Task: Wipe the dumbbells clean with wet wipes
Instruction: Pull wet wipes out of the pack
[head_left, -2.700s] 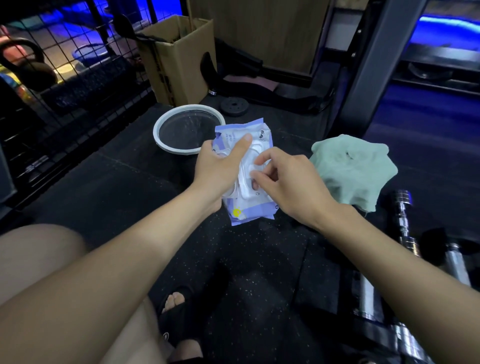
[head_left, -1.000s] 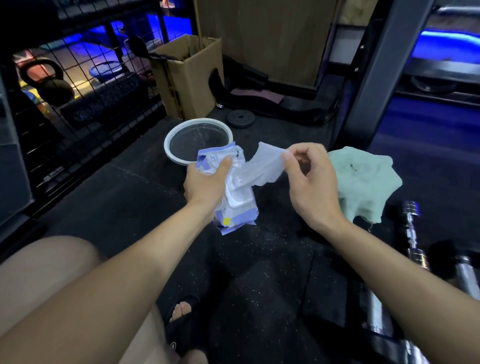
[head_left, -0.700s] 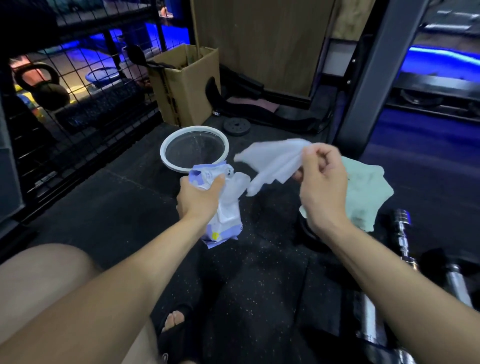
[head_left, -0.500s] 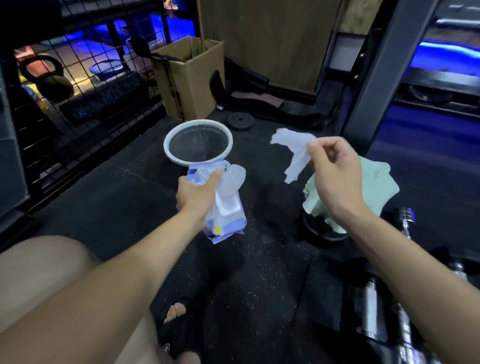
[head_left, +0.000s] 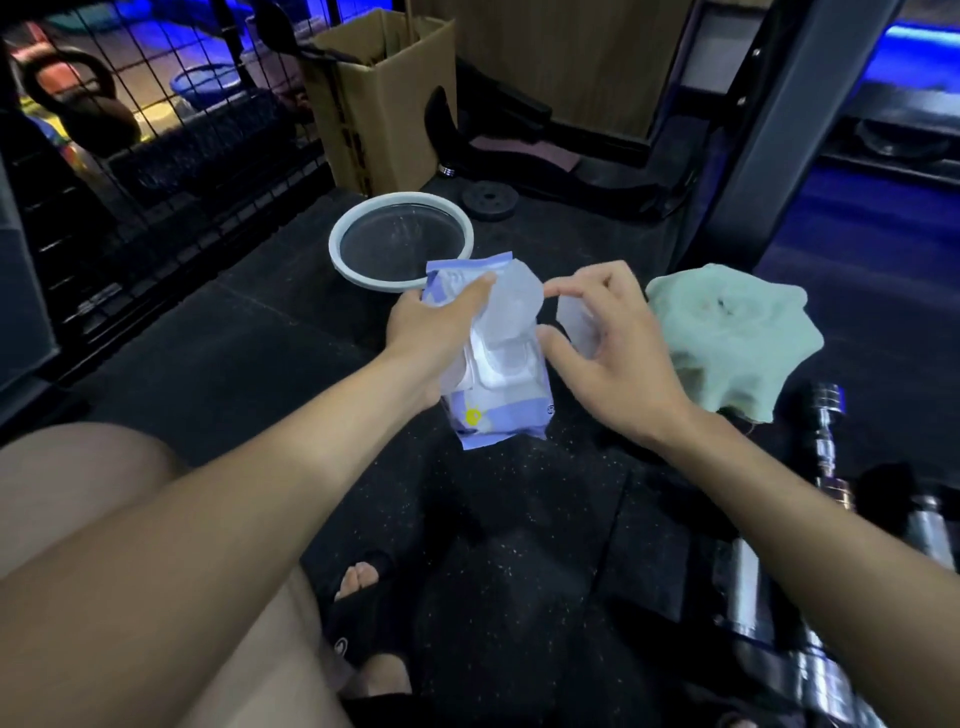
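My left hand (head_left: 436, 332) grips a lavender wet-wipe pack (head_left: 498, 400) above the dark floor; its plastic lid (head_left: 511, 306) stands flipped up. My right hand (head_left: 618, 358) is just right of the pack, with a white wet wipe (head_left: 579, 325) tucked in its palm under loosely curled fingers, forefinger tip near the lid. Chrome dumbbell bars (head_left: 831, 447) lie on the floor at the right, partly behind my right forearm, with more chrome parts (head_left: 748, 597) at the lower right.
A pale green cloth (head_left: 737, 332) drapes over a dark object at the right. A white-rimmed basin (head_left: 343, 254) sits beyond the pack, a cardboard box (head_left: 384, 104) and small weight plate (head_left: 490, 200) behind it. Wire racking (head_left: 130, 130) stands left, a steel post (head_left: 779, 130) right. My sandalled feet (head_left: 358, 587) are below.
My right hand pulled a wipe free of the pack, lifted it right, then came back down beside the pack with the wipe bunched in its palm. The left hand kept hold of the pack.
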